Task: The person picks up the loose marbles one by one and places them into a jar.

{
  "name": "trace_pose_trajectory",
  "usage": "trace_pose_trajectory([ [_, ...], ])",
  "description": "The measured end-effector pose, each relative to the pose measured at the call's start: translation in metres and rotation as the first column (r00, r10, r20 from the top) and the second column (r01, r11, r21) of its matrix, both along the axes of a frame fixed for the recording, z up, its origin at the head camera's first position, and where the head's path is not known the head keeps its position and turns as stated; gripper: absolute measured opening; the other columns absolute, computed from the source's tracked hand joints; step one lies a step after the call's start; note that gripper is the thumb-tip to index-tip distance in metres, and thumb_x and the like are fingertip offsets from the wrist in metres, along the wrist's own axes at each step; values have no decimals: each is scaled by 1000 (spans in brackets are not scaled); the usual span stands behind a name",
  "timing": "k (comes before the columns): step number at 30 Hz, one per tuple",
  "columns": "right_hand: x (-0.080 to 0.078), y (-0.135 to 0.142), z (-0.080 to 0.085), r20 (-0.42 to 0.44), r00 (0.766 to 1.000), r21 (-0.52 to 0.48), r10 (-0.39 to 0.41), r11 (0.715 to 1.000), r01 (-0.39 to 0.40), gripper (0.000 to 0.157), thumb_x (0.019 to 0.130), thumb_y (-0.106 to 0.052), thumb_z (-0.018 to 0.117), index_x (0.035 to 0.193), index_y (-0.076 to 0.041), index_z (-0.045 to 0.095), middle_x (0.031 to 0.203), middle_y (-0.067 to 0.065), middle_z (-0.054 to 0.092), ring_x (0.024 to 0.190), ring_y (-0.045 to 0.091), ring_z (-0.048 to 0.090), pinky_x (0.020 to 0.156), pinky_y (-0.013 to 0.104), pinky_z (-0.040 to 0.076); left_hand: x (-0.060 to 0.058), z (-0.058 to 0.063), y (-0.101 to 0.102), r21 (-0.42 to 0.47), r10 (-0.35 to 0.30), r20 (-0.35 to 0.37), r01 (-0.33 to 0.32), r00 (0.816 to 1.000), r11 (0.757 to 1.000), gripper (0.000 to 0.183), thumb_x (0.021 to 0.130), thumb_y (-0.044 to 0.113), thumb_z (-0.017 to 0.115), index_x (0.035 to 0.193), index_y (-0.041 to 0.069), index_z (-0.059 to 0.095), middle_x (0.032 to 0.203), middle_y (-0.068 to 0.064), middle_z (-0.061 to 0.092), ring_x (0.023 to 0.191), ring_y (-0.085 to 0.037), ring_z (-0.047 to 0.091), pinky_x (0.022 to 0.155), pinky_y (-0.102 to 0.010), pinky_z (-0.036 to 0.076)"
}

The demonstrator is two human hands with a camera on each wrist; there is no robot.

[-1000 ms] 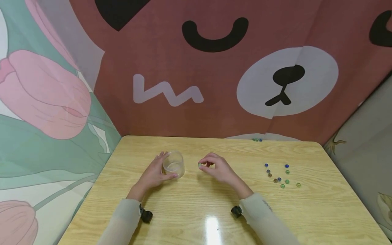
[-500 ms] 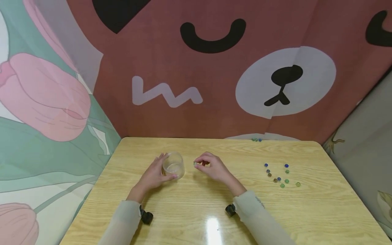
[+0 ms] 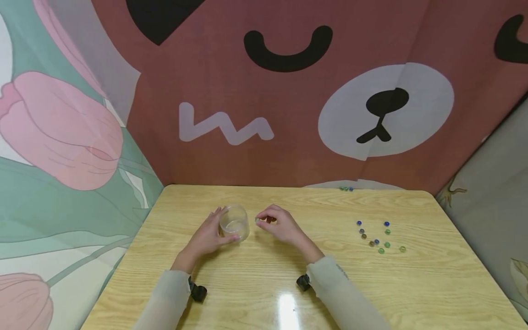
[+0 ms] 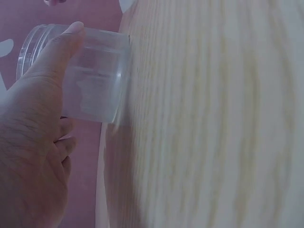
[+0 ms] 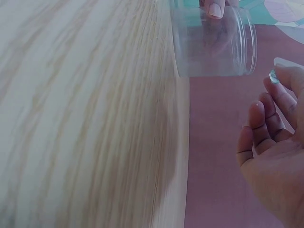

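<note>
The left hand [image 3: 208, 233] holds a see-through jar [image 3: 234, 223], which stands upright on the wood-grain bench [image 3: 247, 284]. Its thumb lies along the near side of the jar and its other fingers reach round the far left side. The left wrist view shows ridges at the jar's rim.

The right hand [image 3: 284, 227] is just right of the jar and apart from it, raised over the bench. Its thumb and index finger pinch a small greenish piece [image 5: 273, 76], while the other fingers curl loosely below. The piece is mostly covered by the fingertips, so it is probably, but not certainly, a glass bead like those on the bench.

Well to the right of both hands, ten glass beads [image 3: 387, 244] in blue, green, brown and yellow-green lie scattered. Three more beads [image 3: 346, 189], green and blue, sit at the far edge, by a red-brown cloth [image 3: 206, 165] printed with a bear's face. A pale sleeve [image 3: 346, 293] covers the right forearm, with a black wrist camera [image 3: 303, 282] at its cuff.
</note>
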State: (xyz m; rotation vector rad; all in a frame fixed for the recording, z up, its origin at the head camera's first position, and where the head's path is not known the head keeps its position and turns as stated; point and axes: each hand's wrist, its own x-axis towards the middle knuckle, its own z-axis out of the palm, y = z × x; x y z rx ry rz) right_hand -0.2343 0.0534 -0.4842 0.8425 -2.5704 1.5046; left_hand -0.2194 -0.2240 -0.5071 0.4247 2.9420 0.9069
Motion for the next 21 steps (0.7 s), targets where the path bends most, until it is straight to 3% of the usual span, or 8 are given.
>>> trace_pose_trajectory([
  [6, -1, -4, 1, 1, 1000, 1, 0, 1000, 0, 10, 94, -20, 75, 102, -14, 78, 97, -4, 66, 85, 10, 59, 79, 33, 55, -1, 0, 0, -3, 1, 1, -1, 1000, 1000, 111, 79, 64, 78, 160, 9, 27, 164, -24, 22, 149, -51, 22, 116, -67, 26],
  [21, -5, -18, 7, -28, 999, 6, 21, 1000, -21, 13, 93, -19, 76, 104, -11, 78, 95, -3, 65, 83, 9, 58, 77, 27, 54, -1, 0, 0, 1, -8, -7, 8, 1000, 1000, 109, 80, 60, 79, 160, 8, 27, 164, -25, 22, 149, -51, 21, 117, -67, 25],
])
